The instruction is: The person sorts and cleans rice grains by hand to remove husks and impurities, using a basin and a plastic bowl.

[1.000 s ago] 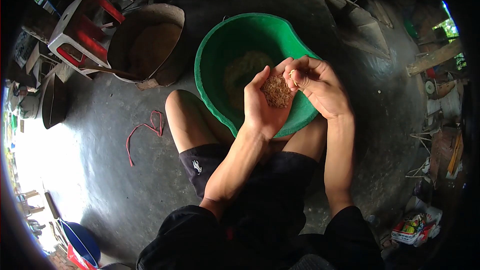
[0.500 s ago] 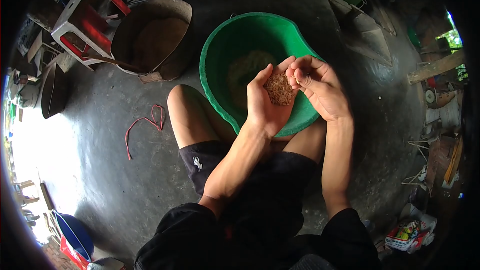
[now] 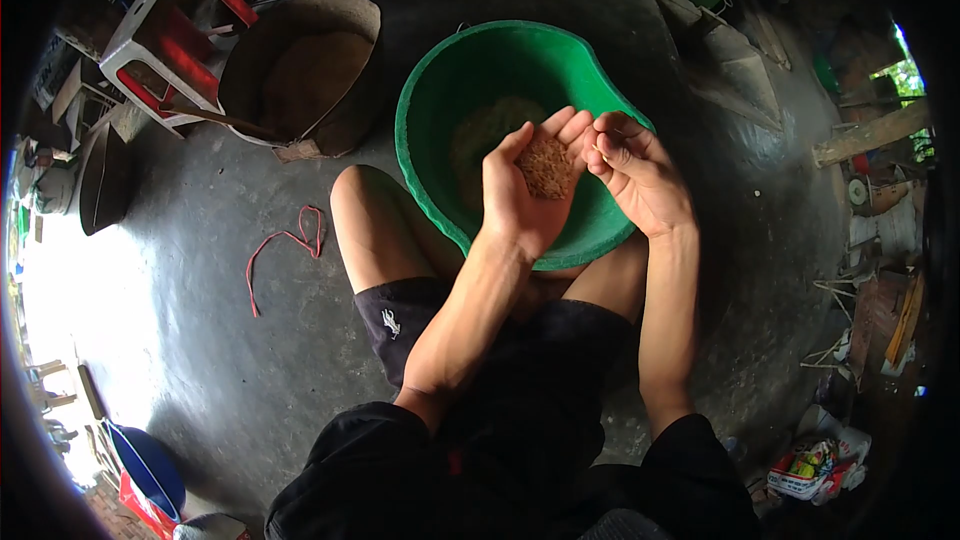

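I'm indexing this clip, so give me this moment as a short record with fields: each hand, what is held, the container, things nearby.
Left hand: cupped palm up over the basin
Held: heap of brown grain-like bits in the left palm
Right hand: fingers curled beside the heap; whether they pinch anything cannot be told
Container: green basin between the knees, pale loose material inside
Nearby: round brown tub, red and white stool, red cord on the floor

Part of the green tub (image 3: 440, 80) is hidden by the left hand (image 3: 518, 202) and the right hand (image 3: 642, 180). The brown bits (image 3: 547, 167) are too small to be told.
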The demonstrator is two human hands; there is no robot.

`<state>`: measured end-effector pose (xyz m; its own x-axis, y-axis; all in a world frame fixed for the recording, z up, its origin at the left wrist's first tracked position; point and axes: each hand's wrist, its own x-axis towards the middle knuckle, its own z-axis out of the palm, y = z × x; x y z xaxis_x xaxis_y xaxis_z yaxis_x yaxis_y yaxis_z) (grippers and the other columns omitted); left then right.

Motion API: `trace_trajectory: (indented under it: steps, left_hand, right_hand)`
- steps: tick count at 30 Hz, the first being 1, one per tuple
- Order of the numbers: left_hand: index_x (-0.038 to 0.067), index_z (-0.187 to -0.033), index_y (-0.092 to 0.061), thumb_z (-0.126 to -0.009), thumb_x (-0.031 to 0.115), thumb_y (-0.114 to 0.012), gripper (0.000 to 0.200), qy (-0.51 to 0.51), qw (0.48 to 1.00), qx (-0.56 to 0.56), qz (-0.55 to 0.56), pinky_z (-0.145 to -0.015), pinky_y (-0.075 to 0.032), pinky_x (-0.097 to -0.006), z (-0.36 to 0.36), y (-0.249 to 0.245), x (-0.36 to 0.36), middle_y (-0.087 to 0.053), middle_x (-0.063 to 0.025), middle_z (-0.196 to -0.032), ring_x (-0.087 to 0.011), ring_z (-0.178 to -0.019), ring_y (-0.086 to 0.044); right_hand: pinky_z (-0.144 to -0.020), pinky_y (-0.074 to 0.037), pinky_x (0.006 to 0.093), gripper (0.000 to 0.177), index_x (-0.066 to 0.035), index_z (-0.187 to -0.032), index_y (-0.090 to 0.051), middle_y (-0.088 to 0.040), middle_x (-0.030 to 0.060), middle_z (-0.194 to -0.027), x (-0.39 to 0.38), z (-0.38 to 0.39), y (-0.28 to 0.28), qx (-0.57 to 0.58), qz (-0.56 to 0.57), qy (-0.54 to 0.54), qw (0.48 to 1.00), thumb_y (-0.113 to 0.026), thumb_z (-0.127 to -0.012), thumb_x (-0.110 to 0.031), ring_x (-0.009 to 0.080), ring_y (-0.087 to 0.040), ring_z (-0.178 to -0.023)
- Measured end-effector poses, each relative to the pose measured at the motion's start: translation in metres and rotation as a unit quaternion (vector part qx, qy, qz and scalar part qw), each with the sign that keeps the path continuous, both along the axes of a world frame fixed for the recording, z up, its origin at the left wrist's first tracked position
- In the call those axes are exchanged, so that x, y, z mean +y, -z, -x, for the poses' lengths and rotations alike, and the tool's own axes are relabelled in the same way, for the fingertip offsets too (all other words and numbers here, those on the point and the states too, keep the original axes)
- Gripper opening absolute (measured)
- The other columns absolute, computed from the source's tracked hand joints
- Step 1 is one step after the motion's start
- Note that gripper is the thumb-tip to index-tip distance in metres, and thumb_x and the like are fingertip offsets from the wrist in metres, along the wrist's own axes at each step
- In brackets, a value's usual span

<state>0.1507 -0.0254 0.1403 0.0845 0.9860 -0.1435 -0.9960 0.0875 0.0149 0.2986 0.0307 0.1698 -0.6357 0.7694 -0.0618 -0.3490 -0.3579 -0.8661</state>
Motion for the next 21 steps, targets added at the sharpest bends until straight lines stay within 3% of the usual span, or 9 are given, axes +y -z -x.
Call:
trace_trajectory:
  steps: [7,10,13,14,21]
  left_hand:
    - [-0.012,-0.130,-0.044,-0.101,0.020,-0.028,0.047,-0.060,0.998,-0.027,0.022,-0.106,-0.044,-0.0411,0.031,0.003,0.005,-0.055,-0.0250,-0.129,-0.0363,-0.123,-0.054]
    - [-0.012,-0.130,-0.045,-0.101,0.020,-0.028,0.046,-0.060,0.997,-0.032,0.027,-0.106,-0.044,-0.0416,0.034,0.003,0.005,-0.055,-0.0250,-0.129,-0.0371,-0.123,-0.053]
    - [-0.012,-0.130,-0.045,-0.101,0.020,-0.028,0.046,-0.055,0.998,-0.032,0.026,-0.106,-0.044,-0.0417,0.035,0.003,0.004,-0.056,-0.0249,-0.129,-0.0370,-0.123,-0.053]
    - [-0.012,-0.130,-0.045,-0.101,0.019,-0.028,0.046,-0.050,0.998,-0.033,0.023,-0.106,-0.044,-0.0417,0.036,0.004,0.004,-0.056,-0.0248,-0.129,-0.0369,-0.123,-0.053]
    - [-0.012,-0.130,-0.046,-0.100,0.020,-0.028,0.047,-0.051,0.998,-0.023,0.029,-0.105,-0.045,-0.0413,0.035,0.006,0.006,-0.057,-0.0247,-0.128,-0.0366,-0.122,-0.055]
  right_hand:
    - [-0.081,-0.051,0.0228,0.016,-0.002,-0.107,-0.063,-0.066,0.0034,-0.093,0.008,-0.006,0.042,-0.173,-0.023,0.066,0.982,-0.065,-0.092,-0.007,0.0094,-0.062,-0.085]
    - [-0.081,-0.051,0.0235,0.023,0.003,-0.110,-0.063,-0.068,0.0064,-0.093,0.034,-0.012,0.090,-0.287,-0.127,0.121,0.942,-0.066,-0.090,-0.007,0.0121,-0.065,-0.084]
    - [-0.083,-0.052,0.0251,0.024,0.004,-0.112,-0.063,-0.070,0.0097,-0.099,0.042,-0.008,0.101,-0.363,-0.147,0.158,0.906,-0.065,-0.090,-0.006,0.0148,-0.067,-0.090]
    - [-0.086,-0.051,0.0266,0.025,0.005,-0.113,-0.064,-0.071,0.0123,-0.104,0.043,-0.010,0.101,-0.354,-0.122,0.146,0.916,-0.064,-0.090,-0.005,0.0170,-0.067,-0.097]
    - [-0.087,-0.052,0.0264,0.021,0.004,-0.111,-0.064,-0.071,0.0130,-0.104,0.043,-0.006,0.095,-0.344,-0.159,0.175,0.909,-0.062,-0.092,-0.005,0.0169,-0.067,-0.102]
